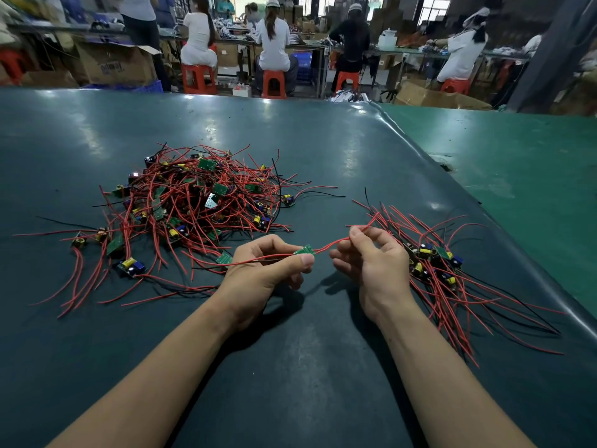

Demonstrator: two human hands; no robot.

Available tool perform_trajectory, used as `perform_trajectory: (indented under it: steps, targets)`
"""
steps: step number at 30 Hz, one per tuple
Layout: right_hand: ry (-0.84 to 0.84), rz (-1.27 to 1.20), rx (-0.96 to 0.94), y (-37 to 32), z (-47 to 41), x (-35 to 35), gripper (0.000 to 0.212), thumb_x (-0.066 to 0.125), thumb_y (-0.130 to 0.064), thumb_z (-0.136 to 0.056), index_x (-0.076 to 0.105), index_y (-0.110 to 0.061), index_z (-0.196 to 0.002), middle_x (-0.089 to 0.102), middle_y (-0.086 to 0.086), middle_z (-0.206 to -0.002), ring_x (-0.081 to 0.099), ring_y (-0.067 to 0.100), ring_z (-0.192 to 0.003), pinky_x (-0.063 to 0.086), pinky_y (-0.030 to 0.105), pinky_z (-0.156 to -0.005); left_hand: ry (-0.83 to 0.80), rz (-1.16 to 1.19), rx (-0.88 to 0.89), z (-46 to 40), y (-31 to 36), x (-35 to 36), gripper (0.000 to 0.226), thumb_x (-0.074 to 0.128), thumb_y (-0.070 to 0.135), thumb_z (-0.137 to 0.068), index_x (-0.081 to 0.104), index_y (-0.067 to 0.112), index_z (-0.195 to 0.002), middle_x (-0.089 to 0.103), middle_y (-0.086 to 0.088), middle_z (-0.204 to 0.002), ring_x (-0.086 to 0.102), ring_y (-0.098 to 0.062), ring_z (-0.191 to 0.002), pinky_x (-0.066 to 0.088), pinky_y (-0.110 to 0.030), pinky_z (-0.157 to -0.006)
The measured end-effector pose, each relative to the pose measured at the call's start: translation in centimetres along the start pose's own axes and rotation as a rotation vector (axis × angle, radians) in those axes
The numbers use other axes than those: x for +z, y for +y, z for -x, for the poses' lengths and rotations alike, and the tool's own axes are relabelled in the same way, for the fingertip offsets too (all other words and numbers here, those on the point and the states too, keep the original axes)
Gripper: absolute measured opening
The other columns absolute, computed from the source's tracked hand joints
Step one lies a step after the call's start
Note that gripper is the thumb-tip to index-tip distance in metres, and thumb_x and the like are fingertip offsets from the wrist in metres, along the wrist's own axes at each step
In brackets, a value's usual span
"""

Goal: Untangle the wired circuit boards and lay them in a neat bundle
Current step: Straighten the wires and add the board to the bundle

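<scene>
A tangled heap of small green circuit boards with red and black wires lies on the dark mat at centre left. To the right lies a sorted bundle of boards, their wires fanned out toward the near right. My left hand pinches one small green board between thumb and fingers, above the mat. My right hand pinches that board's red wire between thumb and forefinger, pulling it toward the bundle. Another red wire trails left from the board across my left hand.
The dark green mat covers the table; its raised right edge borders a lighter green surface. Beyond the far edge, several people sit on red stools at benches among cardboard boxes.
</scene>
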State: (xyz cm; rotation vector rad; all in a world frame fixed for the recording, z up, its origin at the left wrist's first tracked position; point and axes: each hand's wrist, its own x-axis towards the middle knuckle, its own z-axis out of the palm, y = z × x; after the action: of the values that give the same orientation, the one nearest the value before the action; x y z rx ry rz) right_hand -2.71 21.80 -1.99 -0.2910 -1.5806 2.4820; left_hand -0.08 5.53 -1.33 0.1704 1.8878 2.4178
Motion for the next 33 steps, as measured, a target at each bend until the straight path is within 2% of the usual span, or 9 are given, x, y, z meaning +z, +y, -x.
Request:
perform_trajectory:
  steps: [2, 4, 6, 10, 15, 22, 28, 33]
  targets:
    - [-0.013, 0.025, -0.025, 0.1, -0.1, -0.1, 0.010, 0.055, -0.007, -0.098, 0.053, -0.014, -0.091, 0.064, 0.004, -0.060, 0.065, 0.019, -0.049, 0.051, 0.023, -0.043, -0.007, 0.003, -0.009, 0.0, 0.0, -0.1, 0.018, 0.084, 0.025, -0.055, 0.069, 0.020, -0.063, 0.069, -0.014, -0.070, 0.056, -0.019, -0.053, 0.046, -0.024, -0.051]
    - [0.045, 0.083, -0.129, 0.0, -0.2, -0.3, 0.011, 0.057, -0.010, -0.098, 0.055, -0.013, -0.087, 0.061, 0.006, -0.067, 0.063, 0.017, -0.050, 0.051, 0.025, -0.043, -0.010, 0.000, -0.017, 0.0, 0.0, -0.1, 0.019, 0.084, 0.025, -0.054, 0.069, 0.019, -0.064, 0.069, -0.014, -0.070, 0.057, -0.018, -0.053, 0.047, -0.023, -0.051]
    - [0.118, 0.077, -0.228, 0.0, -0.4, -0.6, 0.016, 0.061, -0.010, -0.096, 0.058, -0.011, -0.080, 0.059, 0.004, -0.064, 0.061, 0.014, -0.048, 0.052, 0.025, -0.045, -0.017, -0.010, -0.023, 0.0, 0.0, 0.0, 0.019, 0.084, 0.024, -0.055, 0.069, 0.018, -0.065, 0.069, -0.013, -0.070, 0.057, -0.017, -0.053, 0.047, -0.023, -0.050]
    - [0.137, 0.000, -0.246, -0.1, -0.5, -0.8, 0.011, 0.061, -0.006, -0.095, 0.060, -0.012, -0.087, 0.062, -0.001, -0.055, 0.062, 0.014, -0.047, 0.053, 0.024, -0.045, -0.025, -0.028, -0.034, 0.1, 0.1, 0.1, 0.018, 0.082, 0.021, -0.057, 0.067, 0.017, -0.066, 0.070, -0.014, -0.071, 0.058, -0.017, -0.054, 0.048, -0.023, -0.050]
    - [0.186, 0.152, -0.337, 0.0, -0.7, -0.8, 0.011, 0.064, -0.007, -0.093, 0.059, -0.011, -0.085, 0.064, 0.003, -0.062, 0.066, 0.018, -0.052, 0.053, 0.026, -0.045, -0.024, -0.008, -0.026, 0.1, 0.1, 0.0, 0.017, 0.081, 0.017, -0.058, 0.066, 0.016, -0.065, 0.069, -0.014, -0.070, 0.057, -0.018, -0.053, 0.049, -0.023, -0.051]
    - [0.215, -0.008, -0.236, -0.4, -0.7, -0.8, 0.015, 0.066, -0.007, -0.092, 0.056, -0.008, -0.080, 0.069, 0.004, -0.061, 0.068, 0.017, -0.052, 0.054, 0.024, -0.047, -0.033, -0.006, -0.031, 0.1, 0.2, 0.0, 0.015, 0.081, 0.017, -0.058, 0.067, 0.018, -0.063, 0.069, -0.014, -0.070, 0.058, -0.018, -0.053, 0.049, -0.023, -0.051]
    - [0.241, -0.012, -0.246, -0.6, -0.6, -0.9, 0.014, 0.067, -0.005, -0.091, 0.054, -0.010, -0.090, 0.070, 0.005, -0.060, 0.067, 0.017, -0.048, 0.052, 0.024, -0.044, -0.037, -0.017, -0.028, 0.1, 0.2, 0.1, 0.015, 0.080, 0.015, -0.060, 0.066, 0.017, -0.064, 0.069, -0.014, -0.070, 0.058, -0.018, -0.053, 0.047, -0.022, -0.050]
    - [0.238, -0.017, -0.215, -0.6, -0.8, -1.1, 0.025, 0.064, 0.001, -0.091, 0.046, -0.012, -0.080, 0.068, 0.011, -0.056, 0.067, 0.023, -0.047, 0.052, 0.027, -0.043, -0.031, -0.015, -0.028, 0.1, 0.1, 0.1, 0.014, 0.080, 0.015, -0.060, 0.066, 0.017, -0.062, 0.069, -0.014, -0.070, 0.058, -0.017, -0.053, 0.047, -0.021, -0.051]
